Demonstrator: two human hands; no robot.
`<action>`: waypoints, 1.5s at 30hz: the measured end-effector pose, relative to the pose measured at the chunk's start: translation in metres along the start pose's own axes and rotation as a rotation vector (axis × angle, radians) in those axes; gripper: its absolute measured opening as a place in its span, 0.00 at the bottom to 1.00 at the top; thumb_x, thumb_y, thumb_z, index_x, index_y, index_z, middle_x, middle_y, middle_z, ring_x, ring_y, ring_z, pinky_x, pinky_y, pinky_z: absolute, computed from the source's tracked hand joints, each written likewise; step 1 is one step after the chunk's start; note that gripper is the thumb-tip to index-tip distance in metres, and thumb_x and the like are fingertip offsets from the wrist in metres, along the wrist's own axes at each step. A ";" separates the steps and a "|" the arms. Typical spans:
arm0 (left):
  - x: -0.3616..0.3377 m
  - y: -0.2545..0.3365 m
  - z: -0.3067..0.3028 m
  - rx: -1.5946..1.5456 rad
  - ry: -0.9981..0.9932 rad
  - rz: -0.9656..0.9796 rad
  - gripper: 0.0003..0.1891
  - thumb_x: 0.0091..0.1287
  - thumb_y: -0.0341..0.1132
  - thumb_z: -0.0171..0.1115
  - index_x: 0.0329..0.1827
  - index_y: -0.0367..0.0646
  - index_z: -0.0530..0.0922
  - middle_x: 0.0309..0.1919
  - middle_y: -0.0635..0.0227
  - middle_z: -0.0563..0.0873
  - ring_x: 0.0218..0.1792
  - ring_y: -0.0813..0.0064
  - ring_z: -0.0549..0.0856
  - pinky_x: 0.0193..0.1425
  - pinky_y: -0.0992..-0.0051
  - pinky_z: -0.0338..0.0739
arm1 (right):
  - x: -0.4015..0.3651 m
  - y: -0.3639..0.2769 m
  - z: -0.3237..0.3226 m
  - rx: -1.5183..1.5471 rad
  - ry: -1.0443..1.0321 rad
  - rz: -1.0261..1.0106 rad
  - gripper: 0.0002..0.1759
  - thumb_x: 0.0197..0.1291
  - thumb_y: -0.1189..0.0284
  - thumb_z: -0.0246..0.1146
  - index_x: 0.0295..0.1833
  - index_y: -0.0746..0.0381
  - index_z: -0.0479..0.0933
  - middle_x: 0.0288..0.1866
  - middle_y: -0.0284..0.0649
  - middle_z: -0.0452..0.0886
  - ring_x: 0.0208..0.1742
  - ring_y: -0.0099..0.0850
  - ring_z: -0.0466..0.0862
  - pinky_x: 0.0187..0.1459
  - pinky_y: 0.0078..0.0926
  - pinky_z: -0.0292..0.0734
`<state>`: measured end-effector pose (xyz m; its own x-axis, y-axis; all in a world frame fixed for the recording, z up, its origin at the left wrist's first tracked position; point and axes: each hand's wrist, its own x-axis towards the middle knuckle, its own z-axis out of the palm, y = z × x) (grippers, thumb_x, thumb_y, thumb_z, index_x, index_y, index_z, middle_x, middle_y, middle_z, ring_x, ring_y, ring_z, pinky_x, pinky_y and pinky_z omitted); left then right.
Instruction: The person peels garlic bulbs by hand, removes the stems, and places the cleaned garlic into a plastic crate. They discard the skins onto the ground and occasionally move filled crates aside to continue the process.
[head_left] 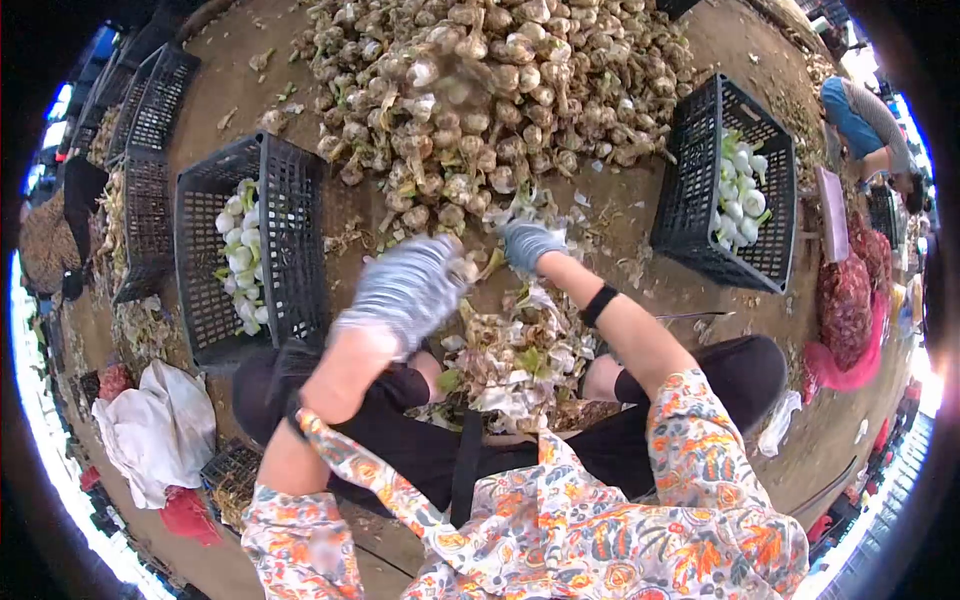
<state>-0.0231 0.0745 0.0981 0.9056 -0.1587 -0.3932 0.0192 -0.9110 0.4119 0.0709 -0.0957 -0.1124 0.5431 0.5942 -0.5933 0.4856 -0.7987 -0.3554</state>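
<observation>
My left hand (405,285), in a striped grey glove blurred by motion, is beside a garlic bulb (463,268) at its fingertips; its exact grip is smeared. To its right, my right hand (528,246), also gloved, has its fingers curled down over pale garlic skins; whatever it holds is hidden. Beyond both hands rises a large heap of unpeeled garlic bulbs (480,100). Below them, between my legs, lies a pile of peeled-off skins and stalks (520,360).
Black crates stand left (290,240) and right (690,180), each holding white cleaned bulbs. More crates (145,220) are at far left. A white cloth (160,430) lies lower left, a red net sack (845,315) at right. Another person (870,120) bends at upper right.
</observation>
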 end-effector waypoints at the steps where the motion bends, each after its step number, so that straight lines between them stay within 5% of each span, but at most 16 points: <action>1: -0.006 -0.003 -0.011 -0.029 0.136 0.020 0.18 0.62 0.42 0.56 0.48 0.39 0.76 0.42 0.55 0.81 0.44 0.60 0.80 0.50 0.69 0.74 | -0.001 -0.006 0.015 0.035 0.028 -0.034 0.22 0.49 0.74 0.58 0.54 0.59 0.72 0.48 0.53 0.76 0.51 0.47 0.76 0.50 0.38 0.73; 5: -0.004 -0.014 -0.029 -0.646 0.310 -0.060 0.15 0.62 0.35 0.59 0.50 0.41 0.76 0.40 0.70 0.82 0.39 0.81 0.79 0.43 0.80 0.74 | 0.015 -0.030 0.061 0.041 0.041 -0.057 0.22 0.52 0.73 0.57 0.56 0.56 0.70 0.54 0.51 0.73 0.52 0.46 0.75 0.51 0.40 0.72; 9: 0.013 -0.022 -0.017 -0.716 0.336 -0.089 0.14 0.62 0.32 0.59 0.51 0.43 0.76 0.38 0.71 0.81 0.32 0.86 0.75 0.34 0.83 0.73 | 0.020 -0.035 0.068 0.160 0.124 0.111 0.18 0.51 0.70 0.58 0.51 0.57 0.73 0.52 0.49 0.74 0.51 0.46 0.76 0.50 0.40 0.72; 12: 0.031 -0.022 0.008 -0.766 0.364 -0.063 0.16 0.61 0.31 0.60 0.52 0.40 0.75 0.43 0.68 0.81 0.42 0.80 0.78 0.47 0.79 0.73 | 0.027 -0.023 0.058 0.161 0.240 0.153 0.14 0.52 0.68 0.61 0.44 0.62 0.76 0.39 0.49 0.80 0.43 0.41 0.80 0.43 0.35 0.74; 14: 0.042 -0.032 0.029 -0.637 0.486 -0.046 0.19 0.60 0.30 0.60 0.55 0.39 0.72 0.48 0.65 0.80 0.50 0.77 0.76 0.54 0.77 0.69 | 0.030 0.012 0.057 0.770 0.483 0.031 0.14 0.53 0.69 0.62 0.44 0.63 0.76 0.36 0.42 0.82 0.39 0.31 0.80 0.41 0.29 0.74; 16: 0.052 -0.037 0.044 -0.686 0.461 -0.069 0.24 0.59 0.31 0.61 0.60 0.40 0.68 0.53 0.63 0.77 0.52 0.74 0.76 0.57 0.75 0.68 | -0.030 -0.003 -0.035 0.836 0.328 0.068 0.24 0.53 0.57 0.63 0.46 0.65 0.75 0.35 0.46 0.81 0.37 0.33 0.80 0.42 0.28 0.75; 18: 0.056 -0.033 0.058 -0.911 0.266 -0.143 0.31 0.57 0.37 0.64 0.64 0.43 0.62 0.51 0.57 0.77 0.50 0.70 0.77 0.54 0.74 0.70 | -0.053 0.015 -0.057 0.920 0.386 -0.050 0.24 0.54 0.58 0.63 0.46 0.67 0.75 0.34 0.41 0.81 0.35 0.26 0.79 0.40 0.24 0.75; 20: 0.049 -0.014 0.050 -1.562 -0.107 -0.086 0.34 0.57 0.34 0.66 0.65 0.40 0.60 0.52 0.62 0.76 0.50 0.74 0.76 0.50 0.76 0.74 | -0.112 -0.003 -0.112 1.213 0.217 -0.199 0.22 0.56 0.60 0.62 0.48 0.67 0.74 0.34 0.37 0.81 0.34 0.23 0.78 0.39 0.21 0.75; 22: 0.036 0.023 0.022 -1.644 -0.196 -0.003 0.33 0.56 0.31 0.65 0.64 0.39 0.61 0.52 0.63 0.75 0.50 0.75 0.76 0.52 0.75 0.74 | -0.152 -0.017 -0.141 1.293 0.284 -0.160 0.21 0.57 0.61 0.62 0.48 0.66 0.74 0.35 0.36 0.80 0.35 0.21 0.78 0.39 0.19 0.75; 23: 0.036 0.030 0.027 -1.637 -0.207 0.012 0.33 0.56 0.31 0.65 0.64 0.39 0.61 0.52 0.63 0.75 0.50 0.75 0.76 0.52 0.75 0.74 | -0.164 -0.020 -0.145 1.382 0.329 -0.134 0.19 0.58 0.63 0.61 0.48 0.66 0.73 0.36 0.35 0.80 0.36 0.19 0.77 0.39 0.17 0.75; 25: 0.035 0.043 0.036 -1.468 0.127 0.206 0.32 0.51 0.32 0.70 0.60 0.43 0.66 0.53 0.67 0.74 0.52 0.74 0.75 0.57 0.73 0.71 | -0.179 -0.018 -0.142 1.283 0.392 -0.150 0.19 0.58 0.63 0.61 0.48 0.66 0.73 0.38 0.35 0.79 0.36 0.19 0.77 0.40 0.17 0.75; 28: 0.027 0.065 0.039 -1.433 0.210 0.235 0.30 0.50 0.30 0.70 0.56 0.41 0.68 0.51 0.67 0.74 0.52 0.74 0.74 0.58 0.74 0.70 | -0.193 -0.026 -0.130 1.302 0.429 -0.125 0.17 0.58 0.65 0.62 0.46 0.66 0.73 0.39 0.35 0.78 0.39 0.20 0.76 0.41 0.20 0.75; 29: 0.026 0.070 0.039 -1.264 0.309 0.307 0.30 0.49 0.22 0.67 0.56 0.39 0.66 0.48 0.67 0.75 0.47 0.78 0.76 0.53 0.77 0.73 | -0.190 -0.026 -0.121 1.309 0.523 -0.111 0.16 0.58 0.65 0.61 0.45 0.66 0.73 0.38 0.35 0.78 0.38 0.21 0.76 0.42 0.21 0.74; 39: 0.029 0.075 0.039 -1.040 0.394 0.293 0.29 0.50 0.23 0.67 0.57 0.38 0.66 0.49 0.66 0.76 0.48 0.78 0.76 0.55 0.76 0.72 | -0.179 -0.012 -0.123 0.916 0.693 -0.212 0.12 0.58 0.71 0.60 0.44 0.66 0.75 0.35 0.41 0.80 0.35 0.25 0.78 0.40 0.23 0.74; 43: 0.029 0.076 0.033 -1.014 0.398 0.277 0.29 0.51 0.24 0.67 0.57 0.37 0.66 0.49 0.66 0.76 0.48 0.78 0.76 0.55 0.76 0.72 | -0.188 -0.014 -0.131 1.101 0.568 -0.147 0.13 0.57 0.71 0.61 0.46 0.66 0.75 0.35 0.40 0.80 0.35 0.23 0.77 0.39 0.24 0.74; 45: 0.032 0.076 0.031 -1.310 0.274 0.191 0.30 0.49 0.35 0.71 0.55 0.38 0.69 0.51 0.63 0.75 0.53 0.73 0.73 0.60 0.73 0.67 | -0.186 -0.006 -0.127 0.947 0.594 -0.140 0.13 0.56 0.71 0.61 0.46 0.65 0.75 0.35 0.37 0.81 0.36 0.20 0.76 0.39 0.23 0.74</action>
<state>-0.0061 -0.0118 0.0914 0.9912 -0.0203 -0.1305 0.1320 0.1707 0.9764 0.0539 -0.1889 0.0917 0.8874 0.4334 -0.1569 -0.0104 -0.3215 -0.9469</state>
